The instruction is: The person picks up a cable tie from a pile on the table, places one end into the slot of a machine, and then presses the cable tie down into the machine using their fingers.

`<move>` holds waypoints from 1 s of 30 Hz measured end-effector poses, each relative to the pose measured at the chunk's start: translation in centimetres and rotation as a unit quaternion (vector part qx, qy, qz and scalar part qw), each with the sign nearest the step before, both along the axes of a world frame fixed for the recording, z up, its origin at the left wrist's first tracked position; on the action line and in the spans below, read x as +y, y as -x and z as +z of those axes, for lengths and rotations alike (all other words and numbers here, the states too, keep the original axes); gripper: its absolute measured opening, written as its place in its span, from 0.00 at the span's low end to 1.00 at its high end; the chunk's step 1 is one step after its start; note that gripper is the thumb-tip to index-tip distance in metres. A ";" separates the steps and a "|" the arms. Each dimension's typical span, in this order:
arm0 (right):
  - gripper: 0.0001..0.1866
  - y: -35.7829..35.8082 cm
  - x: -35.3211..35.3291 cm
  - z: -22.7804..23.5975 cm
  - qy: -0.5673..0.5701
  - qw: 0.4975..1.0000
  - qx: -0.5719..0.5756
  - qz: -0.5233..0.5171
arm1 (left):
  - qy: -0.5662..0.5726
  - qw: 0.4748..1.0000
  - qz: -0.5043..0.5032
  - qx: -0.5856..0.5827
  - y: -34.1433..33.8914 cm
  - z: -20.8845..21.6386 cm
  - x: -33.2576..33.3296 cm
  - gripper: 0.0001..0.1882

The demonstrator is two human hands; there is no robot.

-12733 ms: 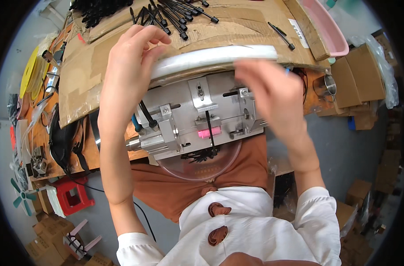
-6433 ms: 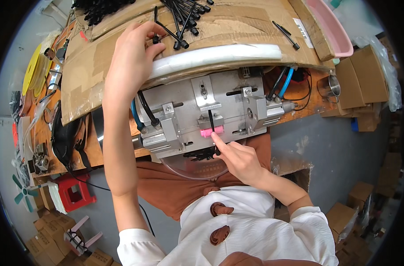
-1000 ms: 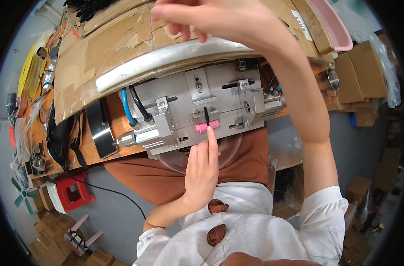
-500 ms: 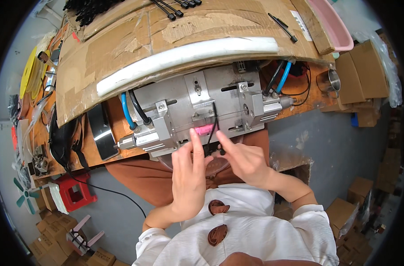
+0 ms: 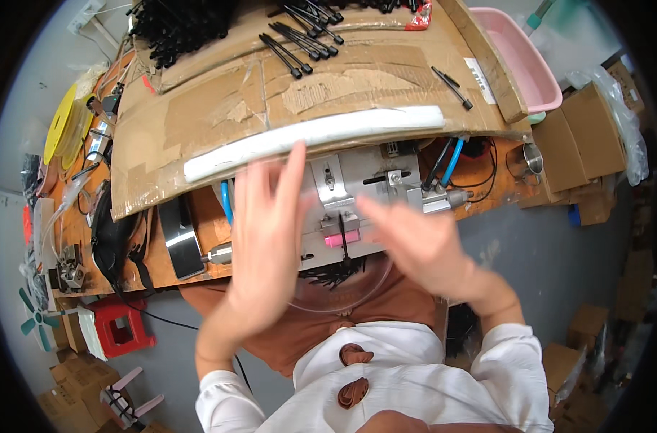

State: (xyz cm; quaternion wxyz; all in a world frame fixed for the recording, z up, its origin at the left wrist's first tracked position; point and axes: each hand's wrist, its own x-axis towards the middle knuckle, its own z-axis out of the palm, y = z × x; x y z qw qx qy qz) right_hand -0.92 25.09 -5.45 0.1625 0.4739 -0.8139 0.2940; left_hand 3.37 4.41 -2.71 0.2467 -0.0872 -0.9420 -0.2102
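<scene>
Main change: both hands are off the rod. Half a second ago they were together at its lower end; now they're apart, over the metal rig (image 5: 368, 160), both motion-blurred. View has shifted too, so more of the cardboard (image 5: 206, 101) shows.

Left hand (image 5: 267, 242): open, fingers out straight, nothing seen in it. Fingertips overlap the white foam strip (image 5: 314, 133); can't tell if they touch. Right hand (image 5: 426, 242): index finger out, others look curled, over the rig's right side. Too blurred to tell if it holds anything.

Black rod (image 5: 342, 229) lies across the pink block (image 5: 333, 240) at the front of the rig, lower end toward the bowl. No hand on it. My read: it's been set and let go, so the placing step looks done, though I can't confirm it's seated.

Containers: clear bowl (image 5: 374, 294) under the rig's front edge, near the lap, black pieces (image 5: 334, 274) bunched inside. Pink tub (image 5: 547, 72) upper right, beside the cardboard. Metal cup (image 5: 532, 159) at the table's (image 5: 507, 177) right end, contents unreadable. Loose rods (image 5: 300, 45) on the cardboard, dark heap (image 5: 181, 29) to their left.
</scene>
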 end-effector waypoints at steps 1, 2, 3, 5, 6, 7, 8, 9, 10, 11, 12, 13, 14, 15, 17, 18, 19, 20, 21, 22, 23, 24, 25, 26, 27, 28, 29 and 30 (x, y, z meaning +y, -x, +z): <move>0.25 2.1 -1.2 1.6 0.023 0.998 0.037 -0.035 | 0.013 1.000 0.009 0.027 2.7 1.0 -0.6 0.25; 0.18 5.0 -2.7 2.8 0.062 0.994 0.083 -0.044 | 0.040 0.998 0.007 0.054 5.8 1.4 -1.4 0.22; 0.11 8.1 -4.5 4.1 0.064 0.990 0.107 -0.071 | 0.067 0.995 0.004 0.079 9.1 1.4 -2.2 0.19; 0.06 16.1 -7.4 4.7 0.003 0.980 0.138 -0.145 | 0.092 0.994 0.041 0.047 15.0 1.6 -1.9 0.20; 0.07 18.6 -9.1 5.1 -0.017 0.973 0.149 -0.173 | 0.095 0.993 0.045 0.050 16.2 1.6 -2.1 0.20; 0.10 21.5 -10.4 5.0 -0.059 0.973 0.110 -0.194 | 0.108 0.993 0.048 0.022 17.2 1.6 -2.0 0.19; 0.14 22.6 -11.3 5.4 -0.098 0.969 0.069 -0.214 | 0.122 0.991 0.052 -0.006 17.7 1.6 -1.9 0.18; 0.14 23.2 -11.5 5.4 -0.095 0.969 0.071 -0.216 | 0.132 0.990 0.045 0.013 17.6 1.3 -2.1 0.15; 0.14 23.8 -11.6 5.4 -0.101 0.971 0.045 -0.210 | 0.135 0.990 0.044 0.016 17.4 1.2 -2.8 0.15; 0.14 23.9 -11.9 5.4 -0.108 0.973 0.017 -0.201 | 0.105 0.994 0.006 0.007 16.5 1.3 -3.7 0.14; 0.14 23.6 -11.8 5.6 -0.107 0.974 0.016 -0.201 | 0.074 0.997 -0.034 -0.001 15.5 1.3 -4.6 0.13; 0.13 23.1 -11.3 5.6 -0.134 0.977 0.012 -0.163 | 0.065 0.996 -0.058 -0.005 14.5 1.5 -5.7 0.12; 0.11 22.3 -10.8 5.7 -0.160 0.979 0.009 -0.125 | 0.056 0.995 -0.083 -0.009 13.2 1.9 -6.8 0.11; 0.08 21.5 -10.4 5.4 -0.140 0.983 0.039 -0.112 | 0.056 0.995 -0.084 -0.012 12.1 2.3 -7.6 0.11; 0.08 19.1 -9.2 5.7 -0.161 0.978 0.025 -0.128 | 0.008 0.987 -0.126 -0.098 10.2 3.4 -8.7 0.10; 0.07 17.9 -8.8 6.2 -0.180 0.974 0.014 -0.140 | 0.007 0.987 -0.125 -0.100 9.6 3.7 -9.1 0.10; 0.07 17.0 -8.2 6.3 -0.180 0.974 0.012 -0.138 | -0.008 0.985 -0.130 -0.115 9.1 3.9 -9.4 0.10; 0.08 16.3 -7.5 6.4 -0.204 0.970 0.013 -0.129 | -0.022 0.982 -0.135 -0.129 8.9 4.1 -9.6 0.10; 0.09 15.9 -7.2 6.6 -0.228 0.966 0.015 -0.120 | -0.018 0.981 -0.138 -0.136 8.7 4.2 -9.7 0.10; 0.09 15.6 -7.1 6.9 -0.228 0.966 0.015 -0.119 | -0.019 0.981 -0.136 -0.136 8.6 4.3 -9.8 0.10; 0.09 15.4 -7.0 7.2 -0.226 0.964 0.027 -0.134 | -0.021 0.979 -0.150 -0.138 8.5 4.3 -9.7 0.10; 0.10 15.3 -7.0 7.4 -0.224 0.962 0.038 -0.149 | -0.023 0.976 -0.164 -0.140 8.4 4.4 -9.6 0.10; 0.10 15.8 -7.3 7.3 -0.224 0.962 0.039 -0.148 | -0.023 0.976 -0.164 -0.140 8.3 4.6 -9.5 0.10; 0.10 16.8 -7.9 7.2 -0.168 0.974 0.092 -0.119 | -0.025 0.974 -0.174 -0.142 8.4 4.8 -9.1 0.10; 0.10 17.7 -8.6 7.1 -0.109 0.979 0.145 -0.089 | -0.027 0.972 -0.183 -0.144 8.3 5.0 -9.0 0.10; 0.10 18.4 -9.6 7.0 -0.109 0.980 0.144 -0.089 | -0.026 0.972 -0.184 -0.145 8.2 5.3 -9.0 0.10; 0.09 19.0 -10.8 6.6 -0.093 0.981 0.151 -0.084 | -0.054 0.967 -0.191 -0.161 8.2 5.5 -9.0 0.09; 0.09 19.7 -11.5 6.5 -0.078 0.981 0.159 -0.081 | -0.081 0.961 -0.200 -0.175 8.2 5.8 -9.0 0.09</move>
